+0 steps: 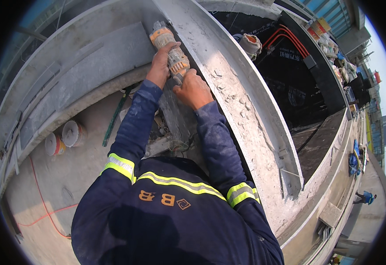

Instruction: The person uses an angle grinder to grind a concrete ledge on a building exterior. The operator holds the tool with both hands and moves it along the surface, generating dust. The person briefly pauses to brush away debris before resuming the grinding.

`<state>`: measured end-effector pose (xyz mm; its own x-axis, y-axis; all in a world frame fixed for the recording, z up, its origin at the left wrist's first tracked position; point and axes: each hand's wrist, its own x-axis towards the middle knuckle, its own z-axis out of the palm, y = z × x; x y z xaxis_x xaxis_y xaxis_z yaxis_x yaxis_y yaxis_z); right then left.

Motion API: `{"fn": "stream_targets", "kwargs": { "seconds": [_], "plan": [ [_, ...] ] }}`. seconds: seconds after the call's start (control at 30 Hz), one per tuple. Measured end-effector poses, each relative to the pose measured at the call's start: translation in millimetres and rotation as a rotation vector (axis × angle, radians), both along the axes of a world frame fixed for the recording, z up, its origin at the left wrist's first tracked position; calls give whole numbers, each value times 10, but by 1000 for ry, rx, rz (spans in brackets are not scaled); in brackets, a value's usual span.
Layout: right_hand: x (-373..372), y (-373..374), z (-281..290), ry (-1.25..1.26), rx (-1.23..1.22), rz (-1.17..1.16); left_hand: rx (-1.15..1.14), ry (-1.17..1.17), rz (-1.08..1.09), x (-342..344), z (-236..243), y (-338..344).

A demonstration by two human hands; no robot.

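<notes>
A dusty orange-and-grey handheld power tool (178,61) lies lengthwise between my hands, its grey head pointing away from me against the upright concrete edge. My left hand (161,66) is closed round the middle of its body. Behind it, my right hand (194,89) wraps round the rear end. The tool's working tip is too small and blurred to make out. Just right of my hands runs a pale concrete channel (228,84), with broken chips (244,102) and dust strewn along it. Both my sleeves are dark blue with reflective bands.
Two white buckets (72,134) stand on the lower floor at left, near a red cable (40,190) and a green rod (115,117). Across the channel is a black-lined pit (290,84) with orange pipes (290,35) and a sack (250,44). A person (368,197) is far right.
</notes>
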<state>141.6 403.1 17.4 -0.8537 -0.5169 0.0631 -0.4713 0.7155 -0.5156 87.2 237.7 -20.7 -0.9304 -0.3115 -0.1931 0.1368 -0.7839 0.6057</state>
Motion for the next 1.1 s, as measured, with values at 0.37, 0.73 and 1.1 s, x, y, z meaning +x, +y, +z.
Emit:
{"fn": "stream_targets", "kwargs": {
  "seconds": [0.37,0.73,1.1],
  "plan": [
    [-13,-28,-39,16,-2,-9,-43,-26,36,-19,-9,-19],
    [125,143,83,-35,5,16,-29,-21,52,159,98,137],
    [49,55,-28,41,2,-13,-82,-37,-14,22,-12,19]
  ]
}}
